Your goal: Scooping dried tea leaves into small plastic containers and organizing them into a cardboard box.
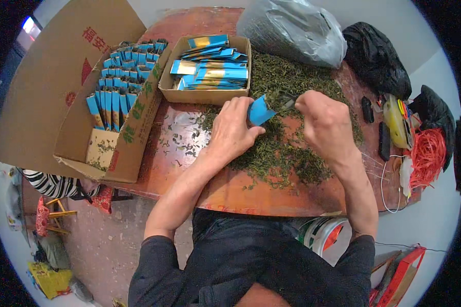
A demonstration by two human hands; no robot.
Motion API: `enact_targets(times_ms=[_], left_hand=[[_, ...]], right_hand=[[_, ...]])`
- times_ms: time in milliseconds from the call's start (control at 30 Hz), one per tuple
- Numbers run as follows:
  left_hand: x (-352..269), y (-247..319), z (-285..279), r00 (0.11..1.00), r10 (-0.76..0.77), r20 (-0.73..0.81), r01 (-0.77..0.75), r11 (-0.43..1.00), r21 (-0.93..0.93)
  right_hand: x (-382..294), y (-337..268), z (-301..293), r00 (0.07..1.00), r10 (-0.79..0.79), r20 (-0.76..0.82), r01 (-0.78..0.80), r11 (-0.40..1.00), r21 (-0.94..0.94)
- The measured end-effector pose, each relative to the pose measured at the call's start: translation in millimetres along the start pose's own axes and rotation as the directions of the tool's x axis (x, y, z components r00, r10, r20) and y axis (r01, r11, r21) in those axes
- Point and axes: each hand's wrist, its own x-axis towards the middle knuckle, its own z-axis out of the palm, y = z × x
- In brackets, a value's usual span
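Note:
My left hand (233, 128) grips a blue packet (260, 111), its mouth spread wide and tilted to the right. Facing that mouth, my right hand (326, 124) pinches a small scoop-like tool (289, 103); leaves lie at its tip and its exact shape is partly hidden. Dried dark-green leaves, probably tea (303, 75), are heaped under and behind both hands. Behind my left hand stands a small cardboard box (203, 96) of flat blue-and-gold packets (221, 73). A long cardboard carton (138, 153) at left holds rows of upright blue packets (117, 101) with leaves at their tops.
A large clear plastic bag (292, 30) of leaves sits at the back, beside a black plastic bag (378, 57). Along the right edge lie red shredded paper (428, 157), a white cable (384, 192) and small dark objects. Below the table's front edge is a white bucket (322, 234).

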Motion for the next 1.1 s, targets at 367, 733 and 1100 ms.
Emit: enact_targets(times_ms=[367, 733, 1100], left_hand=[[-1, -3, 3, 1.0, 0.012, -0.017, -0.012, 1.0, -0.009], [-3, -1, 1, 0.999, -0.009, -0.032, 0.008, 1.0, -0.017], [-4, -7, -11, 0.996, -0.076, -0.052, 0.075, 0.997, -0.015]], right_hand=[[3, -16, 1, 0.971, -0.233, 0.043, 0.236, 0.937, -0.258], [-2, -10, -8, 0.964, -0.262, -0.047, 0.241, 0.933, -0.267], [-61, 27, 12, 0.975, 0.195, 0.102, -0.179, 0.973, -0.147]])
